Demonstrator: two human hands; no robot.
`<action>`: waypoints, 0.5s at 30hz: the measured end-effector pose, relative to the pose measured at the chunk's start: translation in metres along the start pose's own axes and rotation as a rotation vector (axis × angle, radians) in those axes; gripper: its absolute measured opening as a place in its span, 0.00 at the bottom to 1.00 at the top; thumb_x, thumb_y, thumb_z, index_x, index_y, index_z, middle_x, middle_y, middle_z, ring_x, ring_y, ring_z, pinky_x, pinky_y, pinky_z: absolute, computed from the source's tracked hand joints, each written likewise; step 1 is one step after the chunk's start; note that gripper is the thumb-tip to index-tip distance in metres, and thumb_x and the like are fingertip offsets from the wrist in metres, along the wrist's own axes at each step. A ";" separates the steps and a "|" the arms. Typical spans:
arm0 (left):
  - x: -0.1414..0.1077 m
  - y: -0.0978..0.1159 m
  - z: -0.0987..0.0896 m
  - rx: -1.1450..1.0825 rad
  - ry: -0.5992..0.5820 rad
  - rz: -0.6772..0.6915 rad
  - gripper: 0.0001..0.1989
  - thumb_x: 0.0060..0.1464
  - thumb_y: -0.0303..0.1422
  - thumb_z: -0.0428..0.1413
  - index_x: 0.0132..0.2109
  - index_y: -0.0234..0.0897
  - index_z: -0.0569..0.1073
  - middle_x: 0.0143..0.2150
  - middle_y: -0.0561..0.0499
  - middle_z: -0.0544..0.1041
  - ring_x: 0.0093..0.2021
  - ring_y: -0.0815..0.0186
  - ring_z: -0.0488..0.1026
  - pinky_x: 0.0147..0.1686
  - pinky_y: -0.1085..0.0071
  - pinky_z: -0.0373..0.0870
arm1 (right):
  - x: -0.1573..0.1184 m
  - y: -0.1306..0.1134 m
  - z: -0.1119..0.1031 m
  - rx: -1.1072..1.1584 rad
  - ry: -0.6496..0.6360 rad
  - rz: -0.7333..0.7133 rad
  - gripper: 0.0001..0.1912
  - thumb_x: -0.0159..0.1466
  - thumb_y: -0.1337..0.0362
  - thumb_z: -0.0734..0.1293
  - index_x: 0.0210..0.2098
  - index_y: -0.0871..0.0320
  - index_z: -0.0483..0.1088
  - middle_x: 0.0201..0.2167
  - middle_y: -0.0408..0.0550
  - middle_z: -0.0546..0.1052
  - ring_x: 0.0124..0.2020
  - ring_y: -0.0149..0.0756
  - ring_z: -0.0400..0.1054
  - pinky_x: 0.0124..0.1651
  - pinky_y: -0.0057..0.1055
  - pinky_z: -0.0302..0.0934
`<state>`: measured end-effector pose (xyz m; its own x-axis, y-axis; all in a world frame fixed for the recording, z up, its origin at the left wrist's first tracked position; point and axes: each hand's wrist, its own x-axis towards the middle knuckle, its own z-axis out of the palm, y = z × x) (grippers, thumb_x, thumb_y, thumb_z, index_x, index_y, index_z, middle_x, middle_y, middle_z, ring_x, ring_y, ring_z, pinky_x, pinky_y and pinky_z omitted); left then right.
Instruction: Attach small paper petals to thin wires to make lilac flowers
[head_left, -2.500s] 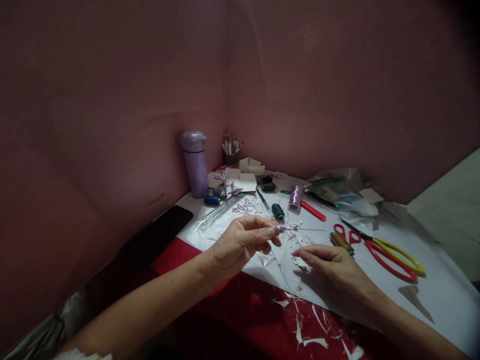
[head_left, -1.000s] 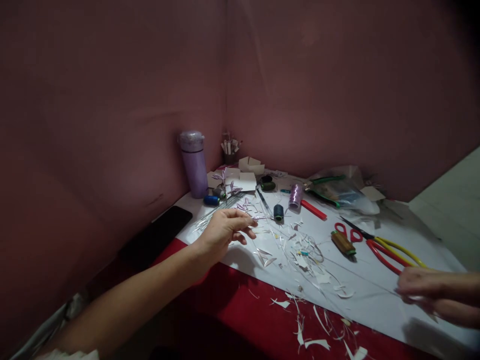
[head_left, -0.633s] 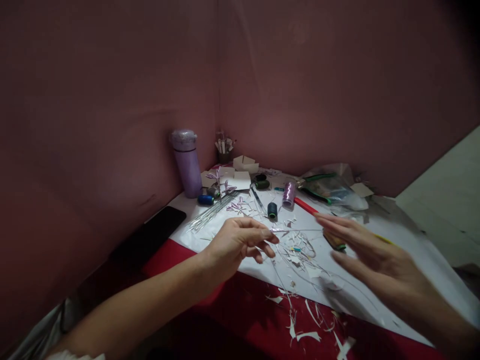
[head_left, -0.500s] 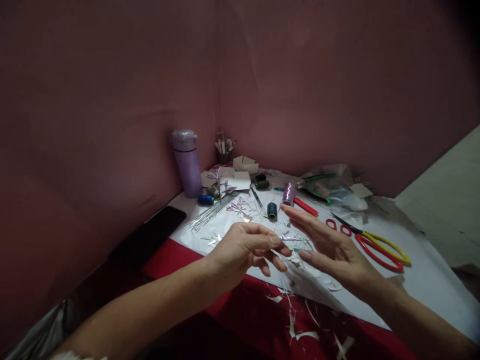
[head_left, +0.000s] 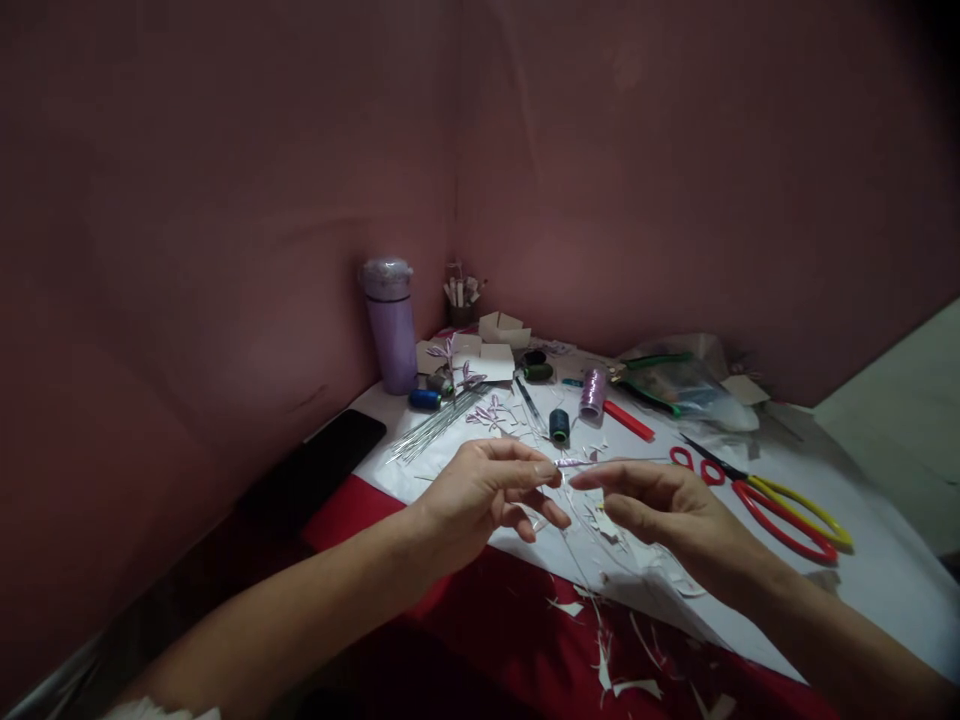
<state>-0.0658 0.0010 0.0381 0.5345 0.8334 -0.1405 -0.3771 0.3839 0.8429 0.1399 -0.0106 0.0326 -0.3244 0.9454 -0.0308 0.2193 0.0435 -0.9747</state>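
Note:
My left hand [head_left: 499, 490] is in a closed pinch on a thin wire piece wrapped in shiny purple thread [head_left: 571, 463], its thumb and index finger at one end. The wire's bare part runs to the right, above my right hand [head_left: 664, 505]. That hand is open, with fingers bent forward and the thumb apart; its fingertips are just beside the wrapped piece. A fine pale strand hangs below the hands. Behind them stand a dark teal thread spool [head_left: 559, 425] and a shiny purple thread spool [head_left: 592, 392].
Scissors [head_left: 795, 515] with red and yellow handles lie at right, near a red strip [head_left: 628, 420] and a plastic bag [head_left: 694, 385]. Thin wires [head_left: 439, 425], a purple bottle [head_left: 391, 335] and a black phone [head_left: 322, 465] are left. Paper scraps [head_left: 637, 688] litter the red cloth.
My right hand has lowered and its fingers have bent from a wider spread. My left hand keeps its pinch. The scene has shifted slightly right in view.

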 end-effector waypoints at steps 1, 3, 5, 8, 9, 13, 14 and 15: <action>0.000 -0.001 0.000 -0.007 -0.016 -0.009 0.07 0.45 0.29 0.61 0.31 0.30 0.71 0.30 0.49 0.74 0.25 0.67 0.76 0.16 0.79 0.65 | 0.001 0.001 0.000 0.001 0.015 0.001 0.15 0.55 0.53 0.69 0.34 0.58 0.76 0.17 0.38 0.62 0.19 0.25 0.50 0.20 0.25 0.45; 0.000 -0.003 0.000 -0.010 -0.037 -0.027 0.07 0.46 0.30 0.61 0.31 0.30 0.71 0.31 0.48 0.75 0.25 0.67 0.76 0.16 0.80 0.65 | 0.002 0.004 0.001 0.052 0.032 0.004 0.15 0.56 0.52 0.68 0.28 0.59 0.74 0.14 0.36 0.57 0.17 0.23 0.45 0.19 0.25 0.40; -0.001 -0.004 0.001 0.004 -0.046 -0.041 0.08 0.46 0.31 0.61 0.31 0.30 0.71 0.29 0.47 0.76 0.25 0.67 0.76 0.16 0.80 0.64 | 0.005 0.006 0.003 0.115 0.044 0.021 0.16 0.56 0.52 0.68 0.26 0.59 0.72 0.13 0.35 0.54 0.16 0.23 0.42 0.19 0.25 0.38; -0.004 -0.005 0.004 0.036 -0.059 -0.056 0.09 0.46 0.32 0.61 0.31 0.30 0.71 0.27 0.48 0.76 0.24 0.67 0.75 0.15 0.81 0.63 | 0.010 0.005 0.006 0.135 0.070 0.034 0.16 0.56 0.52 0.68 0.24 0.60 0.71 0.12 0.35 0.55 0.15 0.22 0.42 0.18 0.25 0.38; -0.005 -0.006 0.005 0.048 -0.063 -0.057 0.09 0.46 0.32 0.61 0.31 0.30 0.71 0.25 0.48 0.76 0.23 0.67 0.75 0.15 0.81 0.63 | 0.011 0.003 0.007 0.118 0.086 0.028 0.16 0.55 0.52 0.68 0.24 0.60 0.70 0.13 0.36 0.56 0.15 0.22 0.44 0.18 0.25 0.39; -0.008 -0.010 0.009 0.104 -0.093 -0.042 0.09 0.47 0.33 0.61 0.31 0.30 0.71 0.22 0.49 0.75 0.20 0.68 0.74 0.15 0.80 0.62 | 0.014 -0.008 0.012 -0.001 0.128 -0.042 0.15 0.54 0.53 0.70 0.23 0.59 0.72 0.16 0.39 0.63 0.17 0.24 0.50 0.19 0.25 0.45; -0.009 -0.011 0.010 0.120 -0.101 -0.030 0.09 0.47 0.33 0.60 0.31 0.30 0.72 0.22 0.49 0.75 0.20 0.68 0.73 0.15 0.80 0.62 | 0.015 -0.010 0.013 -0.030 0.127 -0.074 0.14 0.54 0.54 0.70 0.23 0.59 0.72 0.16 0.40 0.65 0.18 0.25 0.52 0.20 0.25 0.47; -0.009 -0.011 0.011 0.136 -0.108 -0.018 0.09 0.47 0.33 0.60 0.31 0.30 0.72 0.22 0.49 0.75 0.20 0.69 0.73 0.15 0.80 0.62 | 0.015 -0.012 0.014 -0.055 0.125 -0.110 0.13 0.54 0.54 0.70 0.23 0.59 0.73 0.17 0.41 0.66 0.19 0.26 0.54 0.21 0.26 0.49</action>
<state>-0.0580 -0.0154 0.0355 0.6212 0.7765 -0.1054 -0.2649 0.3346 0.9043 0.1200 -0.0011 0.0404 -0.2334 0.9666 0.1063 0.2400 0.1632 -0.9570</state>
